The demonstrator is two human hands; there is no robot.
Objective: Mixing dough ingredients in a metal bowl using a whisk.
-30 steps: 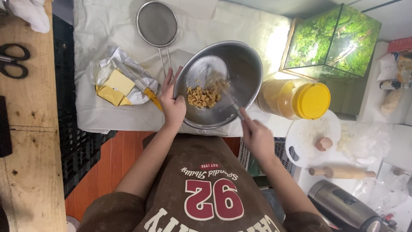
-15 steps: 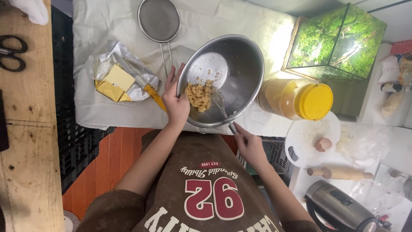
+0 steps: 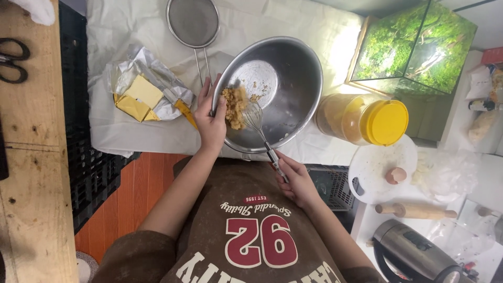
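A steel mixing bowl [image 3: 285,86] stands tilted on the white cloth [image 3: 131,36] that covers the worktop, close to the cloth's near edge. The left hand [image 3: 210,118] is clamped on the bowl's near-left rim, fingers curled over the edge and thumb outside. The right hand [image 3: 296,181] is closed around the handle of a wire whisk [image 3: 257,123], just past the near edge of the worktop, and the whisk's loops rest inside the bowl against a crumbly tan lump of dough [image 3: 234,106] that clings to the left wall next to the left hand's fingers; a few crumbs lie on the bare bottom of the bowl. Left of the bowl, on the cloth, a block of yellow butter [image 3: 140,97] lies in an opened silver foil wrapper [image 3: 162,86] with a gold inner face. A round mesh sieve [image 3: 193,22] sits at the far edge of the cloth, its handle pointing towards the bowl. To the right of the bowl a clear jar with a yellow lid [image 3: 385,121] lies on its side, holding something amber. Behind it stands a glass case filled with green moss [image 3: 414,47]. Further right, a white plate [image 3: 380,167] carries a piece of eggshell [image 3: 395,174], with a wooden rolling pin [image 3: 416,210] near it. Black-handled scissors [image 3: 13,60] lie on the wooden board at the far left.
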